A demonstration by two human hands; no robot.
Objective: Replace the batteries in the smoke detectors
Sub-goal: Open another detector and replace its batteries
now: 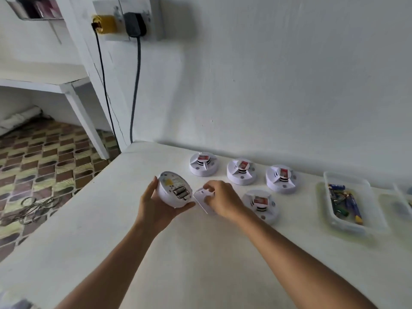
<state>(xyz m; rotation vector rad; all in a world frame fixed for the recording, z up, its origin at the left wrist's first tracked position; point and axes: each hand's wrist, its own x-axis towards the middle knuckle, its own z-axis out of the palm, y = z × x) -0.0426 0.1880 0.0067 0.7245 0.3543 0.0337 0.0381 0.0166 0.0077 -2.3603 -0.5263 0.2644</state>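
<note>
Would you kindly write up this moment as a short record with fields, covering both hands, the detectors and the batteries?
left hand: holds the open detector tilted, underside up
batteries in it: seated in the compartment
right hand: pinches the white cover beside the open detector
other detectors: four on the table, at
clear tray: loose batteries, right of the detectors

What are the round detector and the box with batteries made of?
The detector in the left hand looks like white hard plastic: smooth, moulded, slightly glossy. The box looks like clear plastic, since the batteries show through its cloudy walls. The cover in the right hand seems the same white plastic.
</note>
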